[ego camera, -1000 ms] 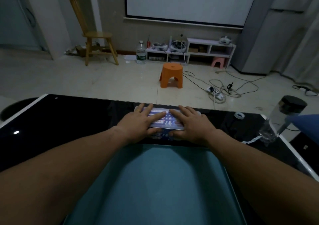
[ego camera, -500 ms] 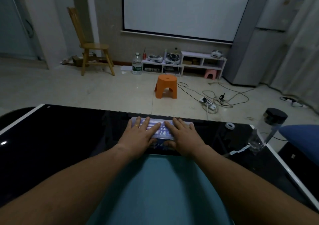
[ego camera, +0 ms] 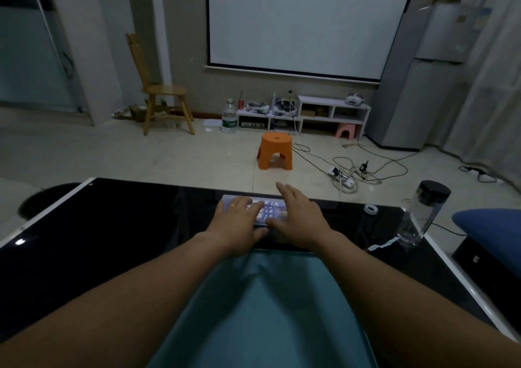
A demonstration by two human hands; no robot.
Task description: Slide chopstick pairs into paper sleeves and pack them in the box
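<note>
At the far edge of the black glossy tabletop (ego camera: 112,226), about midway along it, lies the box (ego camera: 268,209): a flat, pale oblong with its long side parallel to that edge. Its top carries a small bluish-purple pattern, too blurred to read. Only the strip between the two hands and the left end show; the rest is covered.

The left hand (ego camera: 236,226) lies palm down on the left half of the box. Its fingers (ego camera: 225,206) are straight and slightly spread, pressing flat and released rather than curled round anything, and one of them wears a yellow ring. The right hand (ego camera: 299,221) is over the right half, its fingers (ego camera: 284,192) straight, fanned and released, their tips reaching past the far edge of the tabletop. Its thumb points toward the left hand at the near side of the box; whether the palm touches the box I cannot tell. Both forearms run in from the near edge, over a teal sheet (ego camera: 267,311).

Toward the right edge stand a clear bottle (ego camera: 423,212) with a dark cap and a small roll of tape (ego camera: 370,209).
</note>
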